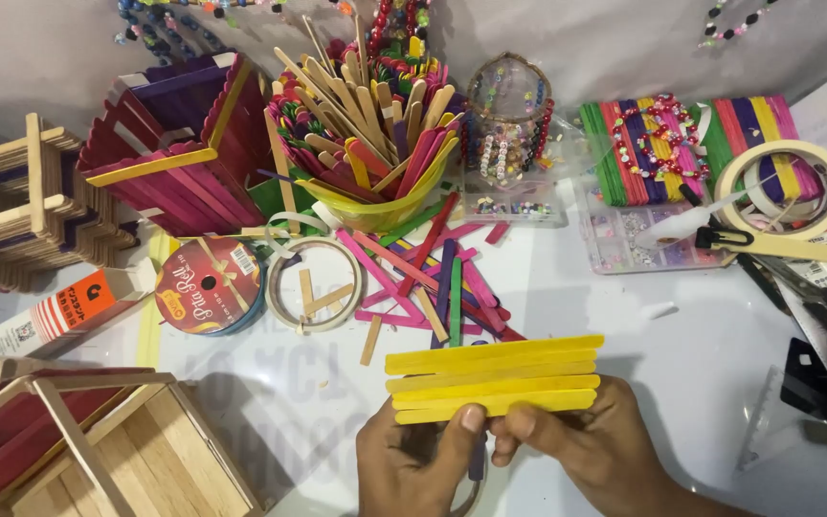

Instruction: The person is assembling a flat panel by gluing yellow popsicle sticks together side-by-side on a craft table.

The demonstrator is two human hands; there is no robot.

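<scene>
Left hand (pixel 412 461) and right hand (pixel 581 445) both pinched near edge of yellow stick panel (pixel 493 379), thumbs on top, holding it flat and aligned just above white surface (pixel 576 297). Beyond: loose coloured sticks (pixel 437 278), then yellow bowl (pixel 375 206) keeping spare sticks upright.

Your left hand (pixel 418 460) and right hand (pixel 586 445) sit close together at the lower edge of the view, knuckles facing you. Your left thumb points up and presses forward, its nail showing. Your right fingers (pixel 528 421) curl inward toward the left thumb, nearly touching it. Both hands are closed in a pinching hold, wrists angled in from below.
</scene>
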